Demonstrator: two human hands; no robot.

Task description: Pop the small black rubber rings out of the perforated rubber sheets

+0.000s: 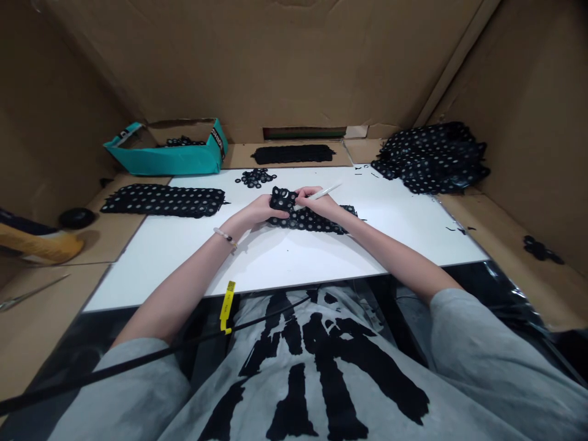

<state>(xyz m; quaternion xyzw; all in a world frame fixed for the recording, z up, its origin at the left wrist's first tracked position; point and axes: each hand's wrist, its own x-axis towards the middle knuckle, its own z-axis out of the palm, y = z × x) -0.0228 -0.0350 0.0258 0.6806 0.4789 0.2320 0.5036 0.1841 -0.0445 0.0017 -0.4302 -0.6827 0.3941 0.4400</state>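
On my feed, the left hand pinches the folded-up left end of the dotted black sheet, while the right hand's grip is closed around a white pen-like tool pointing down-left at that end; I can't tell whether its tip touches. The sheet's long axis runs left to right across the worktop, under the right hand. I have room rightward and toward the near edge; loose black rings lie beyond the left hand.
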